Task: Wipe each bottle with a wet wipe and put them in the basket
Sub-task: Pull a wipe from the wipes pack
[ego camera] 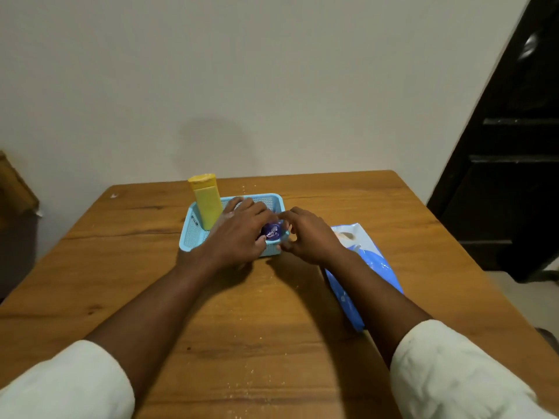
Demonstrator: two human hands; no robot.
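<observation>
On the wooden table [127,267], toward the far edge and a little left of centre: a light blue basket [193,234], long axis running left to right along that edge. Standing upright in its left end, a yellow bottle [206,204], long axis vertical, cap on top. At the basket's near right corner, a small purple bottle [271,231], only its top end showing, facing up toward the camera; long axis apparently near vertical, rest hidden. Left hand [239,234] over the basket, fingers curled around the purple bottle from the left. Right hand [305,237] just beside it, fingertips bent toward the bottle; actual contact cannot be told. Along the right edge, a blue wet wipe pack [366,264] lying flat, partly under the right forearm.
</observation>
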